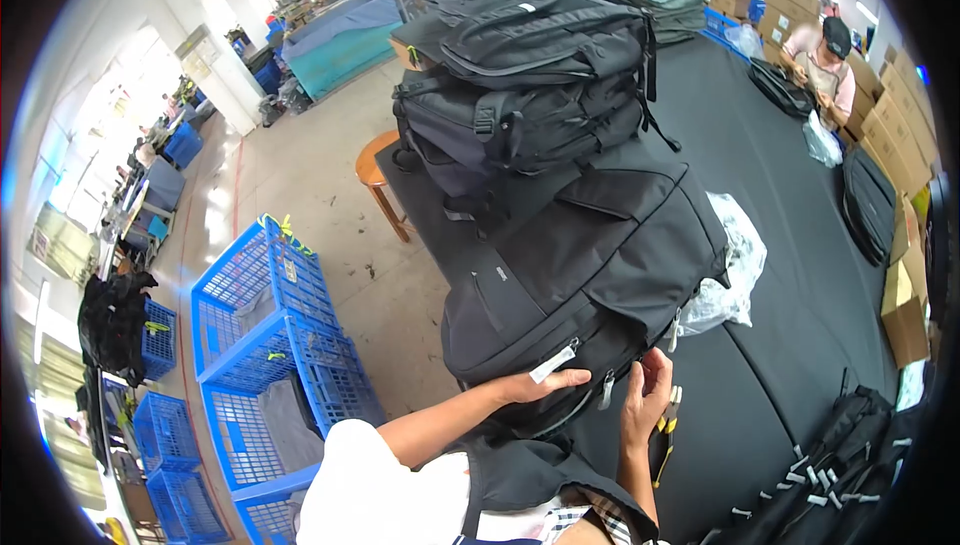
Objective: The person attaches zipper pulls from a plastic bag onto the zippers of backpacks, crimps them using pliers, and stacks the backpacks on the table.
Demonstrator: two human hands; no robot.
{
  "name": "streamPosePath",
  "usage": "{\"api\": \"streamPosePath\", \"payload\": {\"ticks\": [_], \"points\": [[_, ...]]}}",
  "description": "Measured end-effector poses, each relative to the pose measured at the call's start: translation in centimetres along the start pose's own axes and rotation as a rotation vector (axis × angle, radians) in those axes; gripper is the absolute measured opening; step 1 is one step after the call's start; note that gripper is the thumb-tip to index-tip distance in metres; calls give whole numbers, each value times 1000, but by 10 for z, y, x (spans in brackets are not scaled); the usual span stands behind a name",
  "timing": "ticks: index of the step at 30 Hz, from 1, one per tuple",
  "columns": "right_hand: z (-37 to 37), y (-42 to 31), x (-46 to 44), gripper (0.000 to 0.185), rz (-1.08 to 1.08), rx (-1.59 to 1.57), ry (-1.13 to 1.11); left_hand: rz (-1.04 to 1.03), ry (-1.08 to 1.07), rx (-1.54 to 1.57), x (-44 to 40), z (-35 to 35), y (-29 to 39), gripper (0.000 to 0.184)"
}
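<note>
A black backpack (pixel 590 245) lies on the dark-covered table in front of me, its zipped edge towards my body. My left hand (pixel 535 385) grips that near edge, thumb stretched along the fabric and the other fingers mostly hidden. Just above it is a white-tagged zip pull (pixel 553 364). At the right end of the edge, my right hand (pixel 648 395) has its fingers curled and pinched at the backpack's fabric. A grey zip pull (pixel 606 390) hangs between the two hands. Beside my right hand are yellow-handled pliers (pixel 668 425) on the table.
Stacked black backpacks (pixel 530 95) stand behind the one I hold. Clear plastic wrap (pixel 735 265) lies to its right. Blue crates (pixel 290 345) and a wooden stool (pixel 375 170) are at left. Black bags with white tags (pixel 830 475) lie lower right. A co-worker (pixel 825 75) handles a bag farther off.
</note>
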State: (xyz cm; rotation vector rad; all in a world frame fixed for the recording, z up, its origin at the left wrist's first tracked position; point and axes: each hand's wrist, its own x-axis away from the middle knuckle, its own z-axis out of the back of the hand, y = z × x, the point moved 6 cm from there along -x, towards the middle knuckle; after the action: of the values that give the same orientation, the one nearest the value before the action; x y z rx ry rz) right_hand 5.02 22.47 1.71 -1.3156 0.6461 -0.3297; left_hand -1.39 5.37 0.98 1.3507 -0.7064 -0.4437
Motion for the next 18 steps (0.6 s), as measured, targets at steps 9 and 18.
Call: {"api": "streamPosePath", "payload": {"ticks": [9,18], "points": [[-1,5,-2,8,-126,-136,-20,110,-70,77,5,-1,3,31],[-2,5,-5,6,-190,-230,-35,123,-42,-120,8,2,16,38]]}}
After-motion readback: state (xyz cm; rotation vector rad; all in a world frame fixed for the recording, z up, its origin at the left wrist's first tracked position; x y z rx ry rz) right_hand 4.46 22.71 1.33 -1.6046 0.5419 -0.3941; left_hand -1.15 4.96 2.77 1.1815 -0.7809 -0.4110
